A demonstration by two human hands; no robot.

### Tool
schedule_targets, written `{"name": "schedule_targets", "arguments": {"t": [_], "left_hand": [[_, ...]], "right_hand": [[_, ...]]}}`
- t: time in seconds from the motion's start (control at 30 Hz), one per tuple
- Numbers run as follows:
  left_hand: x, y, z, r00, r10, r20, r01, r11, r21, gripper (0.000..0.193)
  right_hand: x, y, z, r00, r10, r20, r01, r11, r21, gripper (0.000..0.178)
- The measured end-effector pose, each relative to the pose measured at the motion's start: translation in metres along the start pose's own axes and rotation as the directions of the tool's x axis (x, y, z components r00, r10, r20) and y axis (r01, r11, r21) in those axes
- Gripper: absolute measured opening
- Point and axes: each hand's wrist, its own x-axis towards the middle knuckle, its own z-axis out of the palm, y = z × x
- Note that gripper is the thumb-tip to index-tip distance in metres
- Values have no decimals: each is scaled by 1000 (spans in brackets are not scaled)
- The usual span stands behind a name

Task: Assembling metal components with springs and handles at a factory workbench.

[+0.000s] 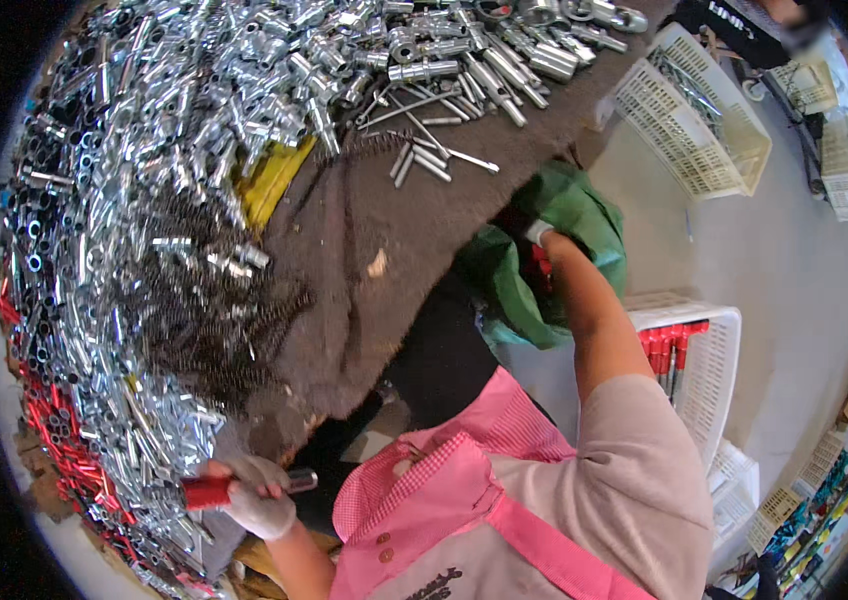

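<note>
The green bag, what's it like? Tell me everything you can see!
The green bag looks thin and crinkly, like plastic or cloth; I can't tell which. Its mouth gapes open, with creased, uneven edges. It's beside the brown-covered work surface. The right hand, in a white glove, reaches into it, fingers hidden. Something red shows inside.

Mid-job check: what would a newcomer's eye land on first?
The huge heap of shiny metal parts along the view's top and left. Next, the green bag right of centre, the right hand in its mouth, then the red-and-silver piece in the left hand, lower left.
</note>
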Motion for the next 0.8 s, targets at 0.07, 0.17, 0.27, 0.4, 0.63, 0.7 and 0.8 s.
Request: {"name": "schedule_targets", "arguments": {"t": [0.07,0.17,0.27,0.4,0.63,0.7,0.8], "left_hand": [[-4,2,2,1000,-11,15,10,998,68,37],[-5,4,7,999,-31,-26,34,989,141,41],[0,6,11,999,-37,-23,40,991,124,42],[1,5,8,997,-72,-20,74,994,83,43],[0,2,10,1000,-11,-2,11,997,76,42],[1,1,7,1000,-13,1,13,998,67,43],[-1,4,4,997,-75,-5,75,997,8,42]], "right_hand": [[11,-18,15,1000,-17,24,17,999,27,61],[26,-43,39,998,-42,51,38,997,68,62],[30,-58,56,996,-56,73,49,994,96,62],[22,-58,68,994,-53,92,43,992,115,62],[10,-44,71,996,-25,82,13,990,144,63],[7,-39,74,997,-12,78,0,988,155,63],[-4,-18,83,996,19,85,-33,986,161,63]]}}
